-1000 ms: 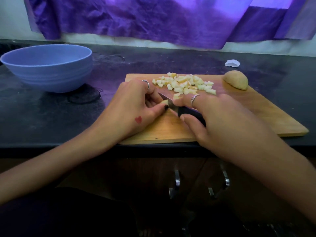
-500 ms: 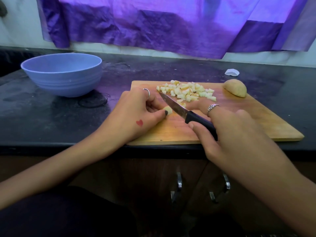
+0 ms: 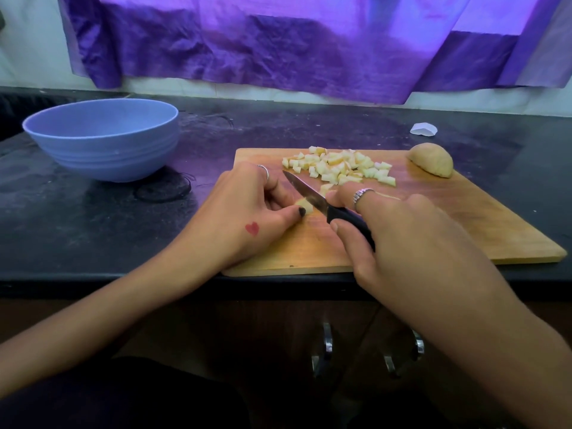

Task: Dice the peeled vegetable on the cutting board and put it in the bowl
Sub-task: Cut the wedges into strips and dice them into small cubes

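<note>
A: Head view. I log the right hand (image 3: 411,239) clenched round the black handle of the knife (image 3: 322,205), blade angled over a small vegetable piece (image 3: 305,206) on the cutting board (image 3: 464,224). The left hand (image 3: 247,209) pinches that piece, thumbnail just beside the edge.

B: Where is the rest?

A: Diced cubes (image 3: 340,167) heaped at the board's far side; an uncut half (image 3: 431,159) at the far right corner. The bowl (image 3: 102,139) sits well apart to the left.

B: Risks?

A: I judge the piece too small to pin securely; it could roll and bring the blade onto the thumb. The later transfer could scatter cubes onto the counter (image 3: 93,230).
</note>
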